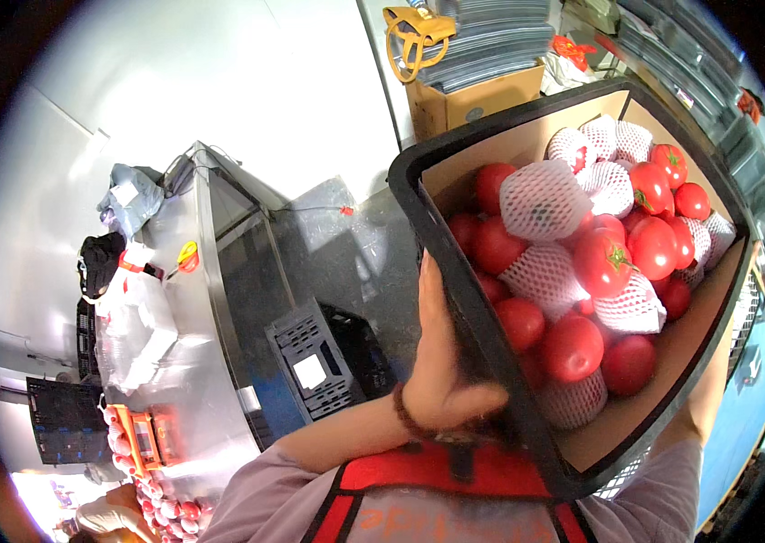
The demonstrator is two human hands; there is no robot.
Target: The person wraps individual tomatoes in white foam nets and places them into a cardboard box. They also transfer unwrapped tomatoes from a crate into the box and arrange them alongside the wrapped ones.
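Note:
A black plastic crate (464, 298) lined with brown cardboard is held up against my body, tilted. My left hand (440, 373) presses on its left side, fingers pointing away along the wall and thumb towards the near end. My right forearm (698, 397) runs along the crate's right side; the right hand itself is hidden behind it. Inside lie many bare red tomatoes (600, 261), some with green stem tops. Others are wrapped in white foam-net sleeves (545, 200).
Left stands a metal table (202, 353) with scissors (185, 258), plastic bags (131, 200) and an orange crate (138, 434). A dark crate (318, 363) sits on the floor. Stacked plastic trays (491, 41) and a cardboard box (474, 98) stand ahead. Another person (111, 519) is at lower left.

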